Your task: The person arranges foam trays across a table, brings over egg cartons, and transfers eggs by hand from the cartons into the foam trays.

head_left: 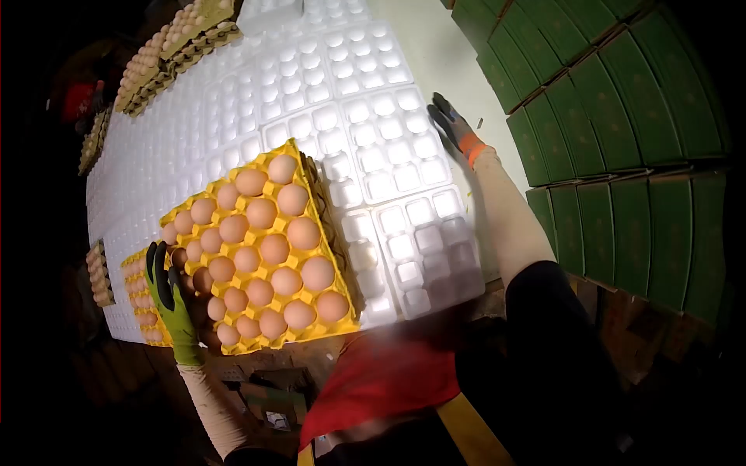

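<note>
Two gloved hands; clock face centred on the frame. At about 9, far edge: side stack (99, 276) of egg trays. Next, 8 to 9: yellow tray (141, 300) with eggs, partly behind the left hand (165, 293).

Left hand is at the left side of the yellow stack (273, 249), fingers extended toward 12. Can't tell if it grips or only rests alongside; palm side hidden. Far stack (175, 46) at 10 to 11.

Yellow stack sits around 9, near the body, on the foam trays (381, 159). Top layer full of brown eggs (260, 213); darker layers show under its right edge. Handling, my read: heavy for its size, weight spread evenly, trays flexy and likely to sag if lifted by one side. Shells fragile, smooth, loose in their cups; tilt is the risk. Best hold: flat palms low on the 9 and 3 sides, under the bottom layer, kept level. Avoid pinching the top rim.

Foam should be light, stiff, brittle at the edges.

Right hand, 1 o'clock: holding nothing, fingers out, beside the foam's right edge over the white table (416, 39). Green boxes (614, 101) stacked at 2 to 3.
</note>
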The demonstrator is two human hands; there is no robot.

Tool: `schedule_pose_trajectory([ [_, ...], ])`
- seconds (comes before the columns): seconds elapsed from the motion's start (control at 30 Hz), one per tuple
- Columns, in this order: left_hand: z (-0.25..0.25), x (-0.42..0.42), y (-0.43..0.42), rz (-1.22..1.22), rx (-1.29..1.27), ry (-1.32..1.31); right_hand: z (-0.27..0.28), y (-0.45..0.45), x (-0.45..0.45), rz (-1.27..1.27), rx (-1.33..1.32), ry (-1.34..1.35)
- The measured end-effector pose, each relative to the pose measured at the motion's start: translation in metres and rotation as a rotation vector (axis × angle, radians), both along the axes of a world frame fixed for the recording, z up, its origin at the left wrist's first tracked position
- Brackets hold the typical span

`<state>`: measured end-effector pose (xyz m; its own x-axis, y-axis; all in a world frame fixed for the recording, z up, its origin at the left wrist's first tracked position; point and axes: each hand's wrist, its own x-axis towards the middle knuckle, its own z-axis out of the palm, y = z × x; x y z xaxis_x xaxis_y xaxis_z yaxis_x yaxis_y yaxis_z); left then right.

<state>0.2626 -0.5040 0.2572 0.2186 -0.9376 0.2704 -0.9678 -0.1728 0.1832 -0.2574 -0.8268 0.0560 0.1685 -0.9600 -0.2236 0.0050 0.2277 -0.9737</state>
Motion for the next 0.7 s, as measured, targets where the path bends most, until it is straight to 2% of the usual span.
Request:
schedule_pose_trajectory([
  [0.03, 0.011, 0.0, 0.006, -0.036, -0.075, 0.044, -0.016, 0.005, -0.019, -0.146, 0.088, -0.465],
  [0.07, 0.021, 0.0, 0.014, -0.068, -0.15, 0.091, -0.02, 0.023, -0.04, -0.059, -0.203, 0.081],
  [0.1, 0.031, 0.001, 0.026, -0.092, -0.223, 0.138, -0.002, 0.06, -0.048, -0.126, -0.109, 0.022],
  [0.13, 0.044, 0.003, 0.046, -0.071, -0.193, 0.068, 0.029, 0.109, -0.047, -0.232, 0.026, -0.105],
  [0.2, 0.034, 0.03, 0.101, 0.004, -0.187, 0.205, -0.021, 0.174, -0.076, -0.312, 0.13, -0.096],
  [0.27, 0.025, 0.029, 0.146, 0.099, -0.241, 0.231, -0.073, 0.216, -0.07, -0.096, -0.042, 0.222],
  [0.33, 0.003, 0.033, 0.186, 0.249, -0.291, 0.444, -0.059, 0.229, -0.047, -0.071, -0.035, 0.619],
  [0.37, -0.004, 0.033, 0.204, 0.253, -0.284, 0.455, -0.054, 0.233, -0.043, -0.133, 0.004, 0.434],
  [0.4, -0.012, 0.035, 0.215, 0.245, -0.289, 0.468, -0.052, 0.236, -0.04, -0.149, -0.021, 0.423],
  [0.5, -0.034, 0.028, 0.226, 0.25, -0.305, 0.586, -0.05, 0.228, -0.048, -0.016, -0.101, 0.669],
  [0.53, -0.038, 0.03, 0.225, 0.237, -0.302, 0.626, -0.045, 0.224, -0.052, 0.05, -0.051, 0.724],
  [0.57, -0.034, 0.023, 0.221, 0.206, -0.314, 0.654, -0.032, 0.226, -0.049, 0.022, -0.085, 0.67],
  [0.6, -0.028, 0.016, 0.218, 0.192, -0.333, 0.654, -0.061, 0.215, -0.057, -0.134, -0.082, 0.425],
  [0.63, -0.026, 0.013, 0.217, 0.155, -0.34, 0.629, -0.007, 0.22, -0.038, -0.264, -0.009, 0.43],
  [0.67, -0.024, 0.016, 0.219, 0.129, -0.332, 0.597, -0.016, 0.198, -0.039, -0.341, -0.142, 0.558],
  [0.7, -0.02, 0.018, 0.219, 0.152, -0.326, 0.626, -0.027, 0.183, -0.047, -0.382, -0.269, 0.38],
])
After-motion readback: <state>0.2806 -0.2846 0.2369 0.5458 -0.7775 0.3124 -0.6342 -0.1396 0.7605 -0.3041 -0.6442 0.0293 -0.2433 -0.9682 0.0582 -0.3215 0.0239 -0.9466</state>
